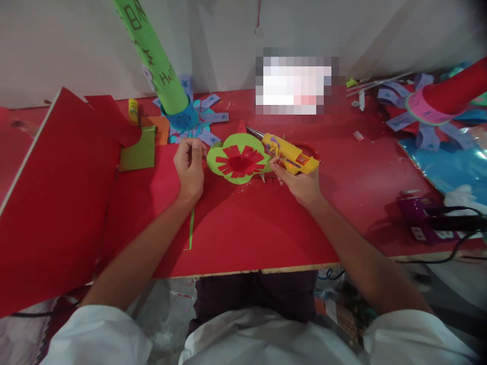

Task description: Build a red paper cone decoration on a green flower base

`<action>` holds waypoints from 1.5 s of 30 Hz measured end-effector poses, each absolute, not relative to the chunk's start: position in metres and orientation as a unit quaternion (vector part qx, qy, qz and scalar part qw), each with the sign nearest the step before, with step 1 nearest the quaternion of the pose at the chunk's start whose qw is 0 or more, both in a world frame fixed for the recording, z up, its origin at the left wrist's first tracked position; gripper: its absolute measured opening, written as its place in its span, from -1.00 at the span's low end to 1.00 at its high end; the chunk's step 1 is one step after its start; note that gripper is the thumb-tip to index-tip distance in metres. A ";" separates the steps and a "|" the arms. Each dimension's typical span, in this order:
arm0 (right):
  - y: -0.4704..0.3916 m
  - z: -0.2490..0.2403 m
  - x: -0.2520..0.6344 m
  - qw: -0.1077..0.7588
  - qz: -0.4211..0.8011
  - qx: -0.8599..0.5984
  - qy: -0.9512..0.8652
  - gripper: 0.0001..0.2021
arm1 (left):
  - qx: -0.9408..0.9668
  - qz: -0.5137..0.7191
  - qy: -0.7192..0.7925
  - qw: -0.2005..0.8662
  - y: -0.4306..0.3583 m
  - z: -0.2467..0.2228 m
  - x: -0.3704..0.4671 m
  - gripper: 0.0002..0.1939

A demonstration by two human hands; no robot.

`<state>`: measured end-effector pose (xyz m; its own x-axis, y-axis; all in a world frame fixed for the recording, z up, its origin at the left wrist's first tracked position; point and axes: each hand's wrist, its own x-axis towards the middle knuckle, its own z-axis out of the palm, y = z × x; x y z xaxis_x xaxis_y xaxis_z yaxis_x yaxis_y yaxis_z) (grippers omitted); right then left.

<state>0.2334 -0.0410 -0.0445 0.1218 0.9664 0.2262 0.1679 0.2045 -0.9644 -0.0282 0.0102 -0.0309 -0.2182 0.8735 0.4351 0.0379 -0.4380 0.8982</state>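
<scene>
A green paper flower (214, 157) with a fringed red centre is between my hands on the red table. My left hand (190, 170) is closed at its left edge, thumb pressed to the fingers. What that hand pinches, if anything, I cannot make out. My right hand (306, 187) is closed beneath a yellow glue gun (291, 152), apparently around its hidden handle. The gun's metal nozzle points left, just behind the flower. The right fingertips are close to the flower's right petal.
Left stands a large red board (57, 203), with a green paper pad (139, 149) and glue stick (133, 111) beside it. Behind is a lettered green paper tube (155, 61). A red tube (462, 94), blue plastic packet (449, 165) and purple box (418, 218) are right.
</scene>
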 end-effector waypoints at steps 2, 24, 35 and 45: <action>-0.042 -0.044 0.233 0.541 0.366 -0.515 -0.556 -0.77 | 0.535 0.663 0.422 0.310 0.014 -0.034 -0.029 -0.49; -0.044 -0.039 0.233 0.528 0.381 -0.526 -0.547 -0.76 | 0.564 0.660 0.419 0.268 0.004 -0.030 -0.029 -0.47; -0.045 -0.032 0.229 0.537 0.381 -0.524 -0.541 -0.71 | 0.704 0.556 0.375 0.233 -0.013 -0.033 -0.019 -0.40; -0.045 -0.032 0.227 0.539 0.379 -0.521 -0.543 -0.72 | 0.704 0.564 0.382 0.203 -0.019 -0.028 -0.016 -0.55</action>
<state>0.2272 -0.0454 -0.0318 0.1227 0.9740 0.1907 0.1578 0.1705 -0.9726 -0.0163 -0.0192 -0.0276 0.0735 0.7663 0.6383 0.3081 -0.6261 0.7162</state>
